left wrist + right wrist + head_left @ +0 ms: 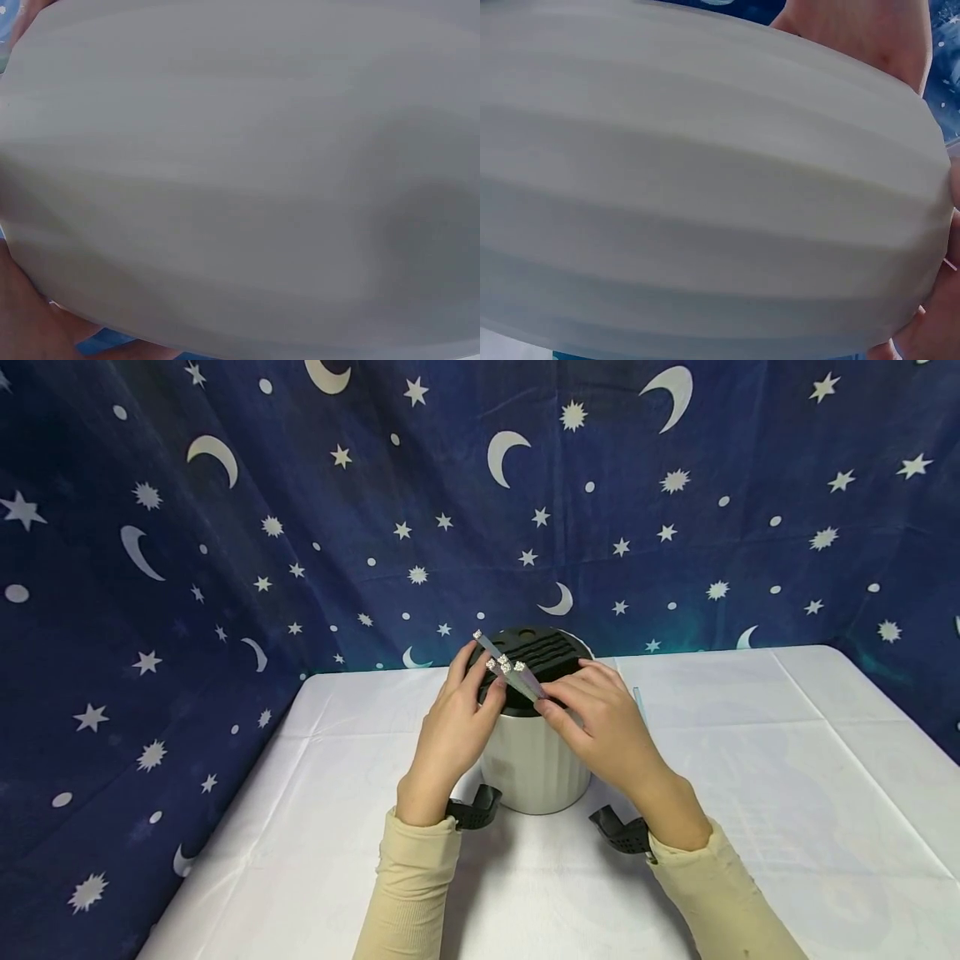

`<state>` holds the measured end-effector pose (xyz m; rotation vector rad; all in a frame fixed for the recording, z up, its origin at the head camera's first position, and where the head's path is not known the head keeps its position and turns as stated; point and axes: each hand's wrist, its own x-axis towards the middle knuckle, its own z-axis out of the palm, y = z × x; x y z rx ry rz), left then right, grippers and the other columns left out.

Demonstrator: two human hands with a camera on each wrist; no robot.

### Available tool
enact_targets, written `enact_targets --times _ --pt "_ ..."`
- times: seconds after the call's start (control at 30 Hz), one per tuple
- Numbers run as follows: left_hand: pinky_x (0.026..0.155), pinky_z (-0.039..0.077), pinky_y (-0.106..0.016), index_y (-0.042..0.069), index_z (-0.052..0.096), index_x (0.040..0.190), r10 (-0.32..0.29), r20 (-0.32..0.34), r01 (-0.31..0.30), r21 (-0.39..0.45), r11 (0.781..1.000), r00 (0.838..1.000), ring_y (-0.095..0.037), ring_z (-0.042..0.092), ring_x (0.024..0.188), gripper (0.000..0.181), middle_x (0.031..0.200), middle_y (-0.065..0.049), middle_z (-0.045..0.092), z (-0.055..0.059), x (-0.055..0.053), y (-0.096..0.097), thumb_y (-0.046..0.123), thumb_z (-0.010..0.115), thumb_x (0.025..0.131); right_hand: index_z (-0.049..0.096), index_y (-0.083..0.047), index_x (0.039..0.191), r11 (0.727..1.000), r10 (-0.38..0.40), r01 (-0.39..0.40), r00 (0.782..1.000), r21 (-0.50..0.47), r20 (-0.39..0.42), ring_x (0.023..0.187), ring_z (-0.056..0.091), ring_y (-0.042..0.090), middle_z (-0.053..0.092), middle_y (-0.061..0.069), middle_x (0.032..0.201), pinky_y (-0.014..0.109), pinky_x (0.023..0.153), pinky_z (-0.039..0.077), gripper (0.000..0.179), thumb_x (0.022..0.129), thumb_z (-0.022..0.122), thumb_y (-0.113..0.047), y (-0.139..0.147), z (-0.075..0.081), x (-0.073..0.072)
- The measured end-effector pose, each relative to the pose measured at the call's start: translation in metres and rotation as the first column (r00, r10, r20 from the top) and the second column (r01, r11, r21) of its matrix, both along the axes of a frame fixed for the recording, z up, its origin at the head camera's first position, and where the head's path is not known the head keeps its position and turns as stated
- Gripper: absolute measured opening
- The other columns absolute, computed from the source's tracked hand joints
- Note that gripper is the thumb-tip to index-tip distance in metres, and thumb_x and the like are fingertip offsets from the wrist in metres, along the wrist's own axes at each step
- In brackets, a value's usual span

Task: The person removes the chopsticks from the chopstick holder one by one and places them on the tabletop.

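- In both wrist views the ribbed white pot (240, 180) fills nearly the whole picture; its top and base are cut off by the edges, and in the left one its ribs are blurred.
- Left wrist view: only slivers of skin show at 7 o'clock, too little to tell how the left hand (450, 727) lies.
- Right wrist view: of the right hand (600, 727) only the palm at 1 o'clock and finger edges at 4 o'clock show.
- Head view: the hands cover the pot's front rim and the lower ends of the sticks (510, 672); how many sticks there are cannot be told.
- The worktop (787, 760) runs off the bottom edge.
- A thin pale thing (639, 703) at 3 o'clock from the pot is too small to name.
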<state>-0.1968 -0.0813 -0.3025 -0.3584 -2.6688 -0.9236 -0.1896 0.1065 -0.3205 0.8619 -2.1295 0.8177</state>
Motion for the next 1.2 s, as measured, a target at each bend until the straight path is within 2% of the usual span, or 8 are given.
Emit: enact_targets --times 0.2,0.4,0.6,0.67,0.8,0.97,1.1,1.2 --pt "0.091 0.036 -0.046 0.025 0.036 0.138 0.016 0.004 -0.016 -0.002 1.000 1.000 -0.009 0.026 0.128 0.050 0.144 0.016 0.017 0.000 0.001 0.001 0.039 0.034 0.090 0.067 -0.007 0.093 0.999 0.021 -0.021 1.000 -0.047 0.008 0.089 0.056 0.019 0.064 0.002 0.086 0.039 0.100 0.025 0.015 0.079 0.066 -0.012 0.002 0.001 0.001" --pt "0.090 0.037 -0.047 0.027 0.036 0.137 0.011 0.004 -0.011 -0.003 1.000 1.000 -0.010 0.027 0.128 0.049 0.144 0.017 0.016 -0.001 0.001 0.001 0.038 0.034 0.090 0.067 -0.005 0.088 0.992 -0.044 0.046 0.999 -0.118 0.025 0.093 0.056 0.021 0.065 0.004 0.086 0.034 0.089 0.037 0.011 0.078 0.066 -0.008 0.005 0.002 0.004" --pt "0.090 0.036 -0.048 0.031 0.035 0.137 -0.009 -0.010 0.009 -0.004 1.000 1.000 -0.012 0.027 0.128 0.049 0.145 0.015 0.016 -0.002 0.000 0.002 0.049 0.029 0.092 0.068 -0.011 0.089 0.958 -0.057 0.073 0.996 -0.277 0.068 0.084 0.058 0.009 0.065 -0.005 0.086 0.023 0.071 0.042 0.010 0.080 0.065 -0.013 0.011 0.006 0.005" --pt "0.092 0.035 -0.047 0.030 0.032 0.138 -0.013 -0.006 0.013 -0.001 1.000 1.000 -0.011 0.025 0.129 0.051 0.145 0.016 0.014 -0.002 0.000 0.002 0.051 0.028 0.092 0.068 -0.011 0.090 0.944 -0.074 0.094 0.995 -0.315 0.073 0.089 0.059 0.010 0.066 -0.004 0.088 0.023 0.076 0.043 0.010 0.081 0.065 -0.014 0.013 0.008 0.005" --pt "0.092 0.035 -0.047 0.031 0.031 0.139 -0.010 0.002 0.010 0.000 1.000 1.000 -0.010 0.024 0.129 0.052 0.145 0.018 0.013 -0.002 0.000 0.003 0.052 0.027 0.091 0.068 -0.011 0.090 0.927 -0.100 0.124 0.991 -0.354 0.085 0.087 0.059 0.011 0.066 -0.002 0.087 0.023 0.075 0.042 0.011 0.080 0.065 -0.013 0.014 0.010 0.006" --pt "0.092 0.035 -0.047 0.030 0.031 0.139 -0.004 0.012 0.004 0.002 1.000 1.000 -0.008 0.024 0.129 0.052 0.144 0.019 0.013 -0.001 0.000 0.003 0.051 0.027 0.091 0.066 -0.013 0.096 0.904 -0.088 0.135 0.987 -0.406 0.132 0.087 0.059 0.009 0.065 -0.006 0.092 0.021 0.077 0.042 0.014 0.082 0.064 -0.015 0.017 0.015 0.009" --pt "0.093 0.034 -0.045 0.027 0.032 0.139 0.001 0.027 -0.001 0.004 1.000 1.000 -0.008 0.023 0.129 0.054 0.144 0.020 0.012 0.000 0.001 0.004 0.052 0.026 0.091 0.062 -0.006 0.101 0.856 0.000 0.081 0.988 -0.511 0.157 0.085 0.059 0.013 0.065 0.001 0.093 0.024 0.079 0.045 0.017 0.086 0.058 -0.011 0.024 0.021 0.012" --pt "0.093 0.034 -0.045 0.027 0.032 0.139 0.003 0.035 -0.003 0.003 1.000 0.999 -0.008 0.023 0.129 0.055 0.144 0.020 0.011 0.000 0.001 0.004 0.052 0.026 0.091 0.058 0.001 0.104 0.791 0.063 0.041 0.987 -0.611 0.148 0.079 0.060 0.016 0.064 0.008 0.091 0.024 0.076 0.046 0.018 0.088 0.054 -0.006 0.030 0.026 0.015"
